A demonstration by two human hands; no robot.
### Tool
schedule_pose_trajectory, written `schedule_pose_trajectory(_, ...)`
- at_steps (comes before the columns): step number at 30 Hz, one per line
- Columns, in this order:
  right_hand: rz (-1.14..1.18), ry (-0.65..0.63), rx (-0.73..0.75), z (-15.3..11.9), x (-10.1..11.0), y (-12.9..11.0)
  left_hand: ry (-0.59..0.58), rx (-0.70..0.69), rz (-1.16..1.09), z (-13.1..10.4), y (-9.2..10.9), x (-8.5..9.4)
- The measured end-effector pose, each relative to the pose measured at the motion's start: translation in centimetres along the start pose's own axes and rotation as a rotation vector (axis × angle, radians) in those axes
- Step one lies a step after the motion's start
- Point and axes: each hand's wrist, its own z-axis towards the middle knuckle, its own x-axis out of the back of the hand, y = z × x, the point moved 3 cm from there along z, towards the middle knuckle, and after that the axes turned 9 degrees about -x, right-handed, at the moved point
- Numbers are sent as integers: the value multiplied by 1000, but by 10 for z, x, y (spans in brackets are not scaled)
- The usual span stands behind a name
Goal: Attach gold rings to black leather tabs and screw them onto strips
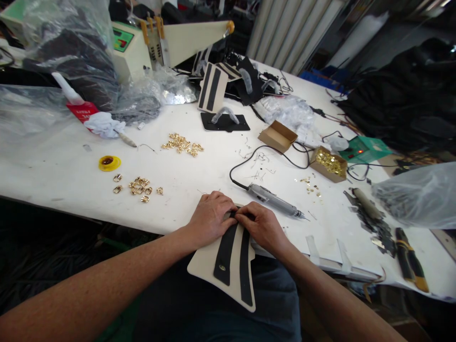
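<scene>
A beige panel with two black strips [203,261] rests tilted between the table's front edge and my lap. Near the lower end of one strip sits a small round metal fitting [222,268]. My left hand [213,216] is closed on the panel's upper part, its fingers pressed on the black strip. Close against it, my right hand [261,225] pinches at the same spot with thumb and forefinger. Whatever small piece lies between the fingertips is hidden. A grey electric screwdriver [274,200] lies on the table just beyond my right hand.
Gold metal buckles [139,185] and a second gold pile [183,144] lie left, near a yellow tape roll [109,163]. A cardboard box [329,164] holds gold discs. Black-and-yellow pliers [409,261] lie far right. More panels [213,88] stand at the back.
</scene>
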Motion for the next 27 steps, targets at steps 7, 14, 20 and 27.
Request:
schedule_pose_trajectory(7, -22, -29, -71, 10, 0, -2, -3, -8, -14, -1, -1, 0)
schedule_pose_trajectory(14, 29, -106, -214, 16, 1, 1, 0, -12, -15, -1, -3, -1)
schedule_pose_trajectory(20, 67, -242, -212, 26, 5, 1, 0, -11, -10, -1, -4, -1)
schedule_pose_trajectory(27, 118, -289, -234, 36, 4, 12, 4, 2, -27, -1, -4, -3)
